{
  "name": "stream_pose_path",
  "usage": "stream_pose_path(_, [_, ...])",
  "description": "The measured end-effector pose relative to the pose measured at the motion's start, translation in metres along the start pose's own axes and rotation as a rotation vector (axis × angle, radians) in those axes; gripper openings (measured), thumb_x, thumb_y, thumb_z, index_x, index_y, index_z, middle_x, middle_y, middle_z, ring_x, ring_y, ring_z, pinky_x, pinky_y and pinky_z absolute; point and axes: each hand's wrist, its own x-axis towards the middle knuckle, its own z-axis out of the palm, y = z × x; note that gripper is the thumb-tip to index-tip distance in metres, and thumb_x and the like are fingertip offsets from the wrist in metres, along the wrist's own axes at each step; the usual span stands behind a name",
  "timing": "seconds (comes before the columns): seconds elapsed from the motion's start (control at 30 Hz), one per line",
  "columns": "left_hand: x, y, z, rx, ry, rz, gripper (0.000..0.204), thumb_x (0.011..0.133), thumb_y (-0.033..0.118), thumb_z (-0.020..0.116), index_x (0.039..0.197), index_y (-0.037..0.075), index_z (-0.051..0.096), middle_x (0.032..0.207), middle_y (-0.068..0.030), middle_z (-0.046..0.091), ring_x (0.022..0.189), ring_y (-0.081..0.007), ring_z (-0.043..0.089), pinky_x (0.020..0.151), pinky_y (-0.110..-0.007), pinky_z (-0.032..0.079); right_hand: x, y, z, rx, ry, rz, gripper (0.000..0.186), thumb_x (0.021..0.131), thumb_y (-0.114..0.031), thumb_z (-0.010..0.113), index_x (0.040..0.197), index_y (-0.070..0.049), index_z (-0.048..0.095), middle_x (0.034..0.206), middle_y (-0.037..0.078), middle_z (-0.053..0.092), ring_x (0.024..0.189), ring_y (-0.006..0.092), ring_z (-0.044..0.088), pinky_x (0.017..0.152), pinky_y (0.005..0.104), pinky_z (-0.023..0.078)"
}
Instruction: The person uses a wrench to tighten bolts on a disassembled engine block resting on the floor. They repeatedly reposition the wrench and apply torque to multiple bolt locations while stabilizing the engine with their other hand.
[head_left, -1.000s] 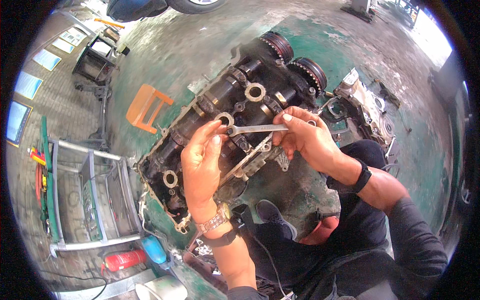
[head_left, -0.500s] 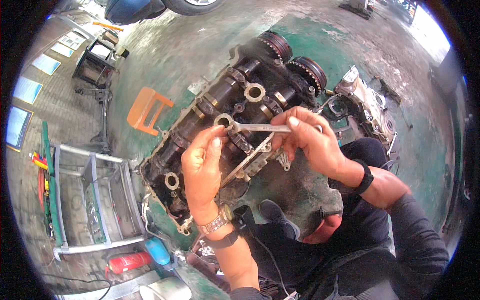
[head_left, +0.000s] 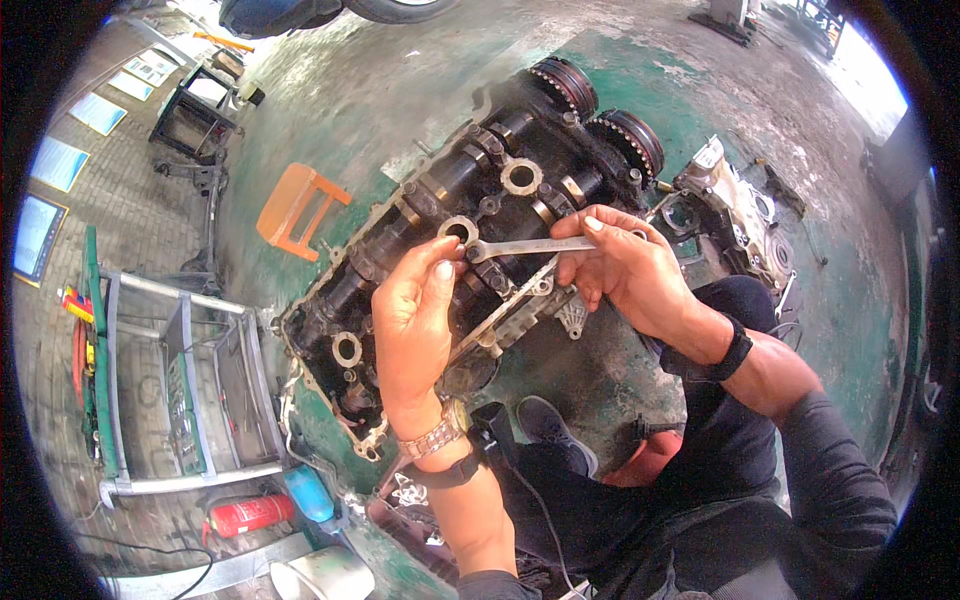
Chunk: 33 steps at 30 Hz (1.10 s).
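A silver combination wrench point(head_left: 540, 246) lies across my right hand's pinch, its shank between thumb and fingers. My right hand point(head_left: 630, 262) is closed on it near the far right end. The wrench's left end meets the fingertips of my left hand point(head_left: 418, 315), whose thumb and index finger are pinched together there. Whatever sits between those left fingertips is too small and covered to make out. Below both hands rests a dark, oily engine cylinder head point(head_left: 430, 190) with camshafts, round openings and two toothed camshaft sprockets point(head_left: 626, 140) at its far end.
An orange stool point(head_left: 290, 212) stands left of the engine. A pale metal engine cover point(head_left: 735, 215) lies on the floor at right. A metal frame rack point(head_left: 190, 480), a red fire extinguisher point(head_left: 248, 515) and a blue bottle point(head_left: 308, 494) are at lower left.
The wrench has tilted slightly, its right end higher than before. Both hands keep their grips, and the whole view has shifted a little.
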Motion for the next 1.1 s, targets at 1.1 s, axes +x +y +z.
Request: stream_pose_path(1.1, [0.004, 0.002, 0.003, 0.268, -0.003, 0.123, 0.02, 0.095, 0.006, 0.061, 0.106, -0.007, 0.07, 0.11, -0.017, 0.07, 0.103, -0.0227, 0.065, 0.094, -0.033, 0.048, -0.023, -0.001, 0.009, -0.672, -0.151, -0.481, 0.038, 0.094, -0.026, 0.07, 0.117, 0.002, 0.062, 0.094, 0.01, 0.07, 0.073, 0.0151, 0.064, 0.067, 0.0284, 0.053])
